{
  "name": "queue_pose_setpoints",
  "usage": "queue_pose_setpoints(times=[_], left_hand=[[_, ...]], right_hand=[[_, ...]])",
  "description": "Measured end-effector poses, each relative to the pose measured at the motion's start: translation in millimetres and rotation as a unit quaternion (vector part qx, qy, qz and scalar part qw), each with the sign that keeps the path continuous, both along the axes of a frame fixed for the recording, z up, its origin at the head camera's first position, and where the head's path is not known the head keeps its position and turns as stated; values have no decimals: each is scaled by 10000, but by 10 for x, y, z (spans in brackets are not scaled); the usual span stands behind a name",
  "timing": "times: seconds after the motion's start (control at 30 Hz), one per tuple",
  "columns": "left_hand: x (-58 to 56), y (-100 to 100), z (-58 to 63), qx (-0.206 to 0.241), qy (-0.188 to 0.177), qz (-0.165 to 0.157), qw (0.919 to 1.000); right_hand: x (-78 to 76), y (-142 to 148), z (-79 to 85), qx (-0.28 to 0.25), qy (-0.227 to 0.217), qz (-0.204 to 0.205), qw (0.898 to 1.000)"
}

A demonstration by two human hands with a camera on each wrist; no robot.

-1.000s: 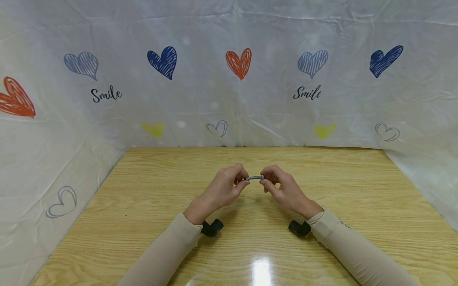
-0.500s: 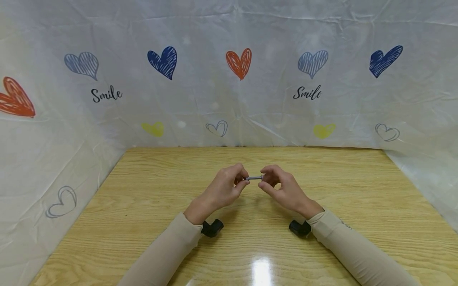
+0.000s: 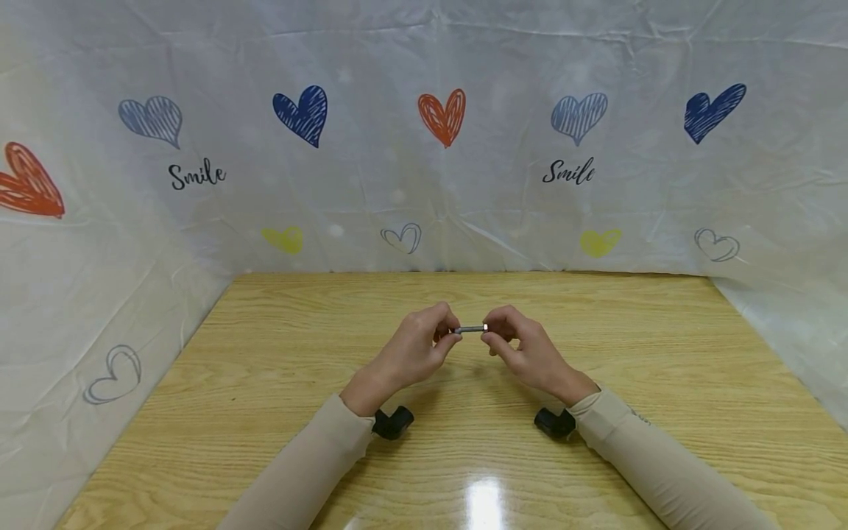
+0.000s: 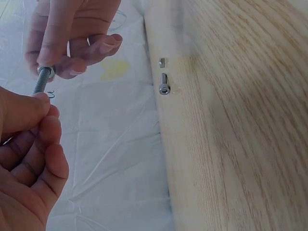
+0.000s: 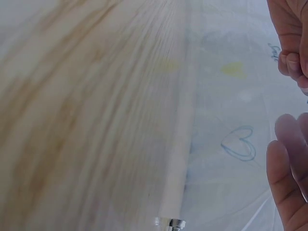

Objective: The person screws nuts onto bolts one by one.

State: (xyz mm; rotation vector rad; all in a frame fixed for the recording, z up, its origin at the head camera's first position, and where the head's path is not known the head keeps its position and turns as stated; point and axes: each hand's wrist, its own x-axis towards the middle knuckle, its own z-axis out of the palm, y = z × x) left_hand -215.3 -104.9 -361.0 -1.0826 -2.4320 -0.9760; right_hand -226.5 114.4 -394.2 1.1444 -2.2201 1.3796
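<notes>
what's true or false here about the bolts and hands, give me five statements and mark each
1. The bolt spans from the left hand to the right hand. True.
2. A loose bolt lies on the table. True.
3. The left hand lies flat. False: it pinches the bolt.
4. Both sleeves are beige. True.
5. The bolt between the hands touches the table. False: it is held above it.

Qty: 2 bolts (image 4: 40, 84) (image 4: 164, 85) — 2 nuts (image 4: 50, 71) (image 4: 161, 62) — 1 tbl (image 3: 265, 412).
</notes>
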Motion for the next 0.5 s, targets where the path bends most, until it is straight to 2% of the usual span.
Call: queue_pose_setpoints(times=[0.2,0.5], left_hand=[[0,4,-2,44,-37,-25,10000],[6,13,16,134,-107,-66,9998]], right_hand=[[-40,32,-49,81,-151,-28,9998],[-32,29,-48,8,-93,-165,9998]])
